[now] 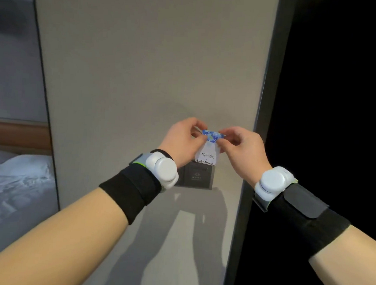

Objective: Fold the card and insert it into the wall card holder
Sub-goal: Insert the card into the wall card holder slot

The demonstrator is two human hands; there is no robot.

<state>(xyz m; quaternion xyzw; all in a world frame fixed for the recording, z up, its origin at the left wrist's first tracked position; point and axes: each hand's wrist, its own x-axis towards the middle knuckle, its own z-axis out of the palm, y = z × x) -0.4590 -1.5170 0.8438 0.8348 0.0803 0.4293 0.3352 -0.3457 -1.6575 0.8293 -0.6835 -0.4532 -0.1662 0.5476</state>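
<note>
A white card point(206, 153) with a blue flowered top edge and dark print lower down stands upright in front of the wall. Its bottom edge sits at the top slot of the dark grey wall card holder point(199, 176). My left hand point(184, 140) pinches the card's top left corner. My right hand point(245, 148) pinches the top right corner. The blue top part is bent over between my fingers. The holder's left half is hidden behind my left wrist.
The holder is mounted on a beige wall panel point(143, 73). A dark doorway point(339, 107) opens right of a grey frame edge. At the left, a bed with white linen point(15, 186) and a wooden headboard strip show. Both wrists carry white round sensors on black bands.
</note>
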